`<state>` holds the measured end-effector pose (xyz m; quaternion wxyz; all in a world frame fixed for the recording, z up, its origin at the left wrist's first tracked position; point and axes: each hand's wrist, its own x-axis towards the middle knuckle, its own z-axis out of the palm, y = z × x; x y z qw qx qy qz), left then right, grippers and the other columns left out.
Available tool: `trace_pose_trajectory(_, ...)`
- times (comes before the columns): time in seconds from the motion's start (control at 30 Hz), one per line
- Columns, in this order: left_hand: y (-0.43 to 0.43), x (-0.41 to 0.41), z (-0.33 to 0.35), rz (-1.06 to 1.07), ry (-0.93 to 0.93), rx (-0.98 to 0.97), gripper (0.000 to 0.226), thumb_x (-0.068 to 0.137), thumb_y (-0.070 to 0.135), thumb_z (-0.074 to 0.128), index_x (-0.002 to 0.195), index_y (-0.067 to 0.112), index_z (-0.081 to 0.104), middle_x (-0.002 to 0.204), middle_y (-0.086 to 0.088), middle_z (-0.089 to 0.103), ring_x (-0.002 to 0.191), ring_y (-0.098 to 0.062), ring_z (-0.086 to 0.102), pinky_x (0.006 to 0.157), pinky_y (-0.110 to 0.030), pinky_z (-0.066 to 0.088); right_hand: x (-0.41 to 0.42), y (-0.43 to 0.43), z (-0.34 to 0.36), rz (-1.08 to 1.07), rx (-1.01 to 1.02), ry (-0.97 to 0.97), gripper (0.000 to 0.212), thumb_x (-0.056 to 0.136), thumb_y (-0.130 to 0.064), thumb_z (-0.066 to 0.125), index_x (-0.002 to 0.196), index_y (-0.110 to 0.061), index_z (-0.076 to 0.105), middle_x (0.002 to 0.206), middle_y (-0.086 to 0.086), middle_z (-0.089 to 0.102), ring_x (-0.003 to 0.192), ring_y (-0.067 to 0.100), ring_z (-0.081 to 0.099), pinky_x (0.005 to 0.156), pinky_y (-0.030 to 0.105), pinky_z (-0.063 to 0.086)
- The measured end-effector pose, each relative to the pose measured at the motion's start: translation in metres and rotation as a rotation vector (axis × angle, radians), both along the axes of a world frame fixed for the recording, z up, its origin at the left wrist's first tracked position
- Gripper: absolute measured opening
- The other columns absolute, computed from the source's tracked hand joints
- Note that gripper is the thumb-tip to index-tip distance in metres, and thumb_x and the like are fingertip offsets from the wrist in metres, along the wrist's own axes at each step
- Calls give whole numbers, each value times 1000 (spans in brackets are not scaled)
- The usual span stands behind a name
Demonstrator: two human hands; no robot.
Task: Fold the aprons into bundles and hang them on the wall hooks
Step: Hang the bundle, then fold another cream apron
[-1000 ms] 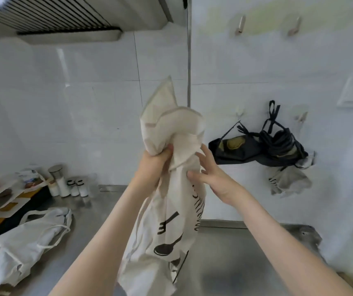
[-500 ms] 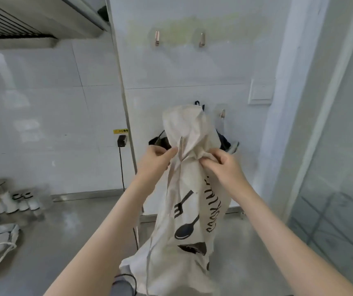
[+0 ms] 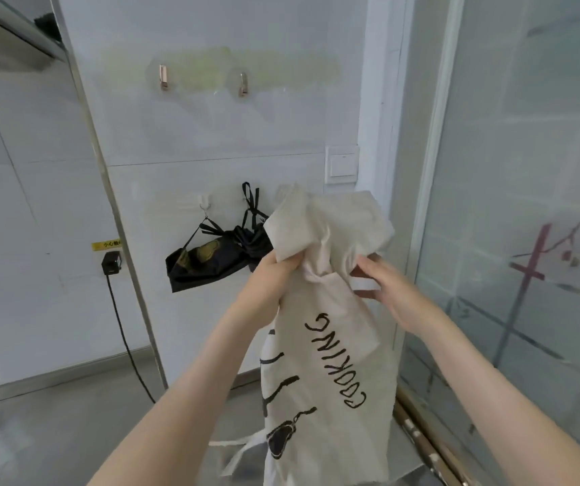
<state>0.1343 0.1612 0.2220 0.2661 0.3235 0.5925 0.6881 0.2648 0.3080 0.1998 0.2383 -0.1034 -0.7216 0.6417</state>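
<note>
The cream apron [image 3: 330, 345] was seen in the head view, held up in front of the wall. It was gathered into a narrow neck, with its top flaring above and the printed length hanging loose below. A strap [image 3: 239, 447] was trailed from its lower part. The left hand [image 3: 274, 271] was clamped on the gathered neck, its fingers buried in the cloth. The right hand [image 3: 390, 289] was set against the other side of the neck, thumb and fingers curved apart. Whether cloth was pinched between them could not be told. Black apron bundles [image 3: 211, 261] were hung on the lower hooks [image 3: 205, 201] just left of the hands, and two upper hooks [image 3: 163, 77] stood bare.

The step in hand was judged to be bundling, not yet hanging, since most of the cloth was unfolded. It would be done well if the neck were pinned by the left hand while the hanging length was gathered upward by the right. The strap would then be wound round the bundle and a loop left free for a hook. If unwound, the strap was judged likely to snag.
</note>
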Motion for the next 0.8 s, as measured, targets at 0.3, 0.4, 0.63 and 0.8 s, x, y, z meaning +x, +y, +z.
trace_pose_trajectory(0.3, 5, -26, -44, -107, -93, -185, 28, 92, 27, 61, 119, 19, 61, 111, 0, 70, 102, -17, 65, 94, -36, 50, -8, -4, -20, -137, -67, -64, 16, 92, -16, 63, 106, -22, 65, 106, -5, 70, 94, 5, 66, 80, 15, 49)
trace_pose_trajectory(0.4, -5, -47, -60, 138, -123, -268, 32, 89, 32, 63, 116, 14, 59, 105, -3, 67, 97, -22, 62, 95, -41, 47, -11, 0, -28, -354, -104, -96, 9, 94, -19, 59, 102, -20, 63, 104, 0, 67, 93, 16, 63, 83, 25, 47)
trace_pose_trajectory(0.63, -39, -83, -80, 439, -77, -326, 9, 94, 18, 50, 87, 16, 55, 89, -5, 57, 87, -27, 52, 82, -37, 41, -7, 18, -41, -644, -84, -35, 14, 94, -23, 58, 105, -15, 62, 97, 0, 66, 84, 15, 62, 71, 20, 48)
trace_pose_trajectory(0.8, -43, -87, -85, 411, 138, -341, 16, 94, 17, 42, 84, 15, 54, 89, -10, 58, 84, -25, 52, 73, -38, 42, -17, 15, -57, -424, 47, -198, 37, 88, -22, 67, 123, -15, 56, 117, 4, 66, 103, 18, 64, 89, 31, 51)
